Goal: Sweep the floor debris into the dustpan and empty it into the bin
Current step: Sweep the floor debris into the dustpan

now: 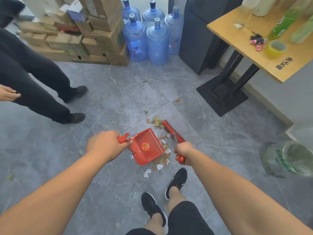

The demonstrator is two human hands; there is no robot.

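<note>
My left hand (104,144) grips the handle of a red dustpan (147,146) that rests on the grey floor with its mouth facing right. My right hand (184,154) is closed around the handle of a red broom (170,130), whose head lies just beyond the pan's mouth. Brown and white scraps of debris (163,156) lie along the pan's open edge, with a clump (156,122) at the broom head and a few loose bits further off. A bin lined with a clear bag (290,157) stands at the right edge.
Another person's legs (42,92) stand at the left. Stacked cardboard boxes (79,34) and several blue water jugs (152,38) line the back. A wooden table (254,53) on a black pedestal base (221,97) stands at the right. My own feet (177,182) are just behind the debris.
</note>
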